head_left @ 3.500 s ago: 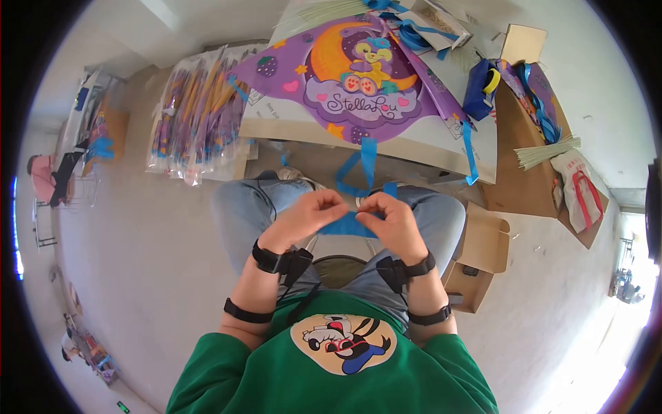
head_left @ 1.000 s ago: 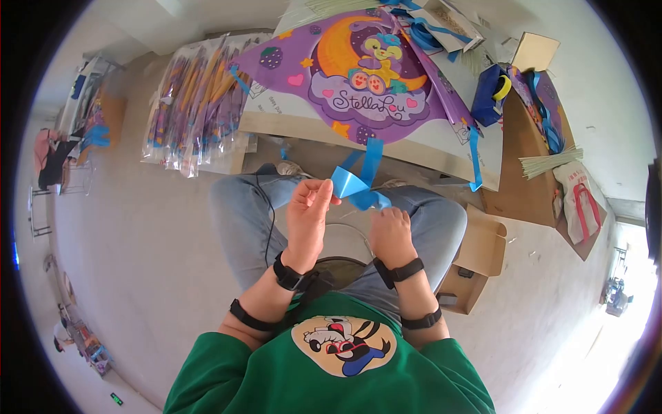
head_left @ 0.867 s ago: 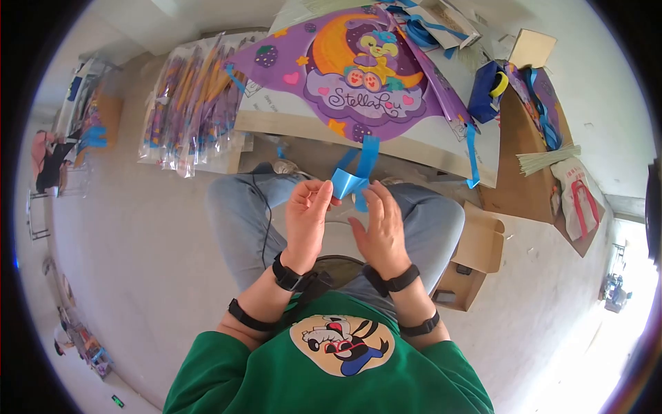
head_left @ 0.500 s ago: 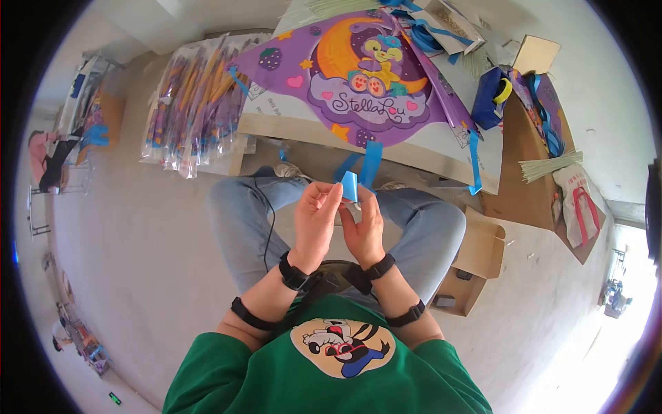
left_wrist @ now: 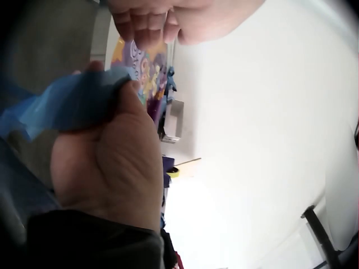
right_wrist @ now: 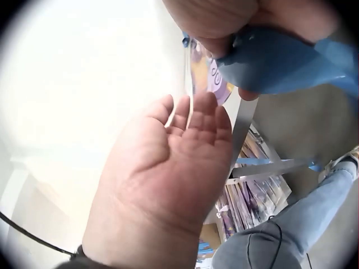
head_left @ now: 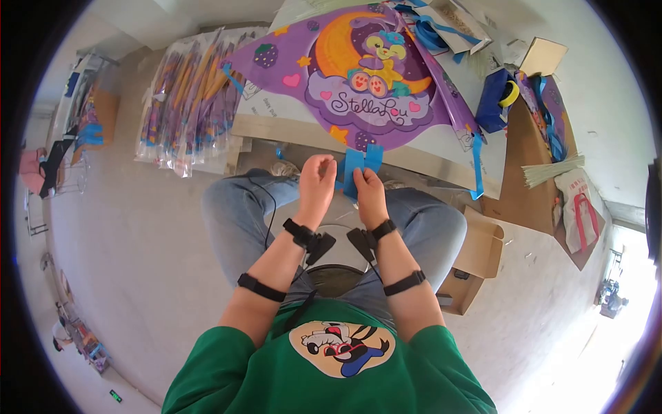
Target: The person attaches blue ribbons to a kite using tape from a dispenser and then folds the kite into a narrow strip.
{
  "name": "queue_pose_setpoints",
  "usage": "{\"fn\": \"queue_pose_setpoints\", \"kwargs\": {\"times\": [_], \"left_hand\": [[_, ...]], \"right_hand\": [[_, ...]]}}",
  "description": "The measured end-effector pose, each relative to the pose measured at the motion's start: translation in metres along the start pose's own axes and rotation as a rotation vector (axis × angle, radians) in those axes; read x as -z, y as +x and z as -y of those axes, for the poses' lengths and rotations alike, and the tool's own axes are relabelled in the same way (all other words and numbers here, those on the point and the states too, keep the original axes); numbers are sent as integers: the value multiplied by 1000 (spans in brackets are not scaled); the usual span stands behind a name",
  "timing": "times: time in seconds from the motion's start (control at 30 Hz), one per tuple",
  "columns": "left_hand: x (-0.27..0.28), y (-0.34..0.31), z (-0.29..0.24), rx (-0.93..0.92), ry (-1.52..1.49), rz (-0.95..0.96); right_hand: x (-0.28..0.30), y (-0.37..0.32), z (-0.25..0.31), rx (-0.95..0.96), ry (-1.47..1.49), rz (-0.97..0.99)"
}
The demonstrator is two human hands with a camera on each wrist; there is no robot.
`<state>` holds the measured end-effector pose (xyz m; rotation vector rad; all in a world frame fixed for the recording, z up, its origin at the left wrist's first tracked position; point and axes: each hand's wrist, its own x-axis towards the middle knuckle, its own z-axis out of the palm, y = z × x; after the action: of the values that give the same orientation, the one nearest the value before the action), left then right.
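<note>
Blue ribbon (head_left: 354, 163) sits pinched in the fingers of the right hand (head_left: 371, 201) near centre frame; the left hand (head_left: 316, 192), fingers loosely bent, holds nothing beside it. Light, limp and probably slippery, it looks best gripped across its flat width, below the purple printed sheet (head_left: 286, 52) on the surface (head_left: 276, 130).

The left hand (head_left: 317, 190) is raised, fingers loosely bent; the right hand (head_left: 372, 200), beside it, pinches thumb against fingers.
</note>
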<state>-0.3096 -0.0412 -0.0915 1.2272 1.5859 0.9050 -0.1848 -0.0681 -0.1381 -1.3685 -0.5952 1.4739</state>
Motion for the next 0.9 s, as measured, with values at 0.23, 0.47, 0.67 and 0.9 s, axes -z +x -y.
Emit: {"fn": "queue_pose_setpoints", "kwargs": {"times": [0.23,0.47,0.67,0.9], "left_hand": [[-8,20,18,-582,266,-11],[-7,27,24,-752,610,154],[-11,29,36,-816,690,168],[-10,29,38,-827,703,192]], "right_hand": [[-9,18,2,5,31,-46],[-4,21,-22,-32,35,-109],[-4,17,-17,-71,59,-98],[-5,18,-22,-69,119,-111]]}}
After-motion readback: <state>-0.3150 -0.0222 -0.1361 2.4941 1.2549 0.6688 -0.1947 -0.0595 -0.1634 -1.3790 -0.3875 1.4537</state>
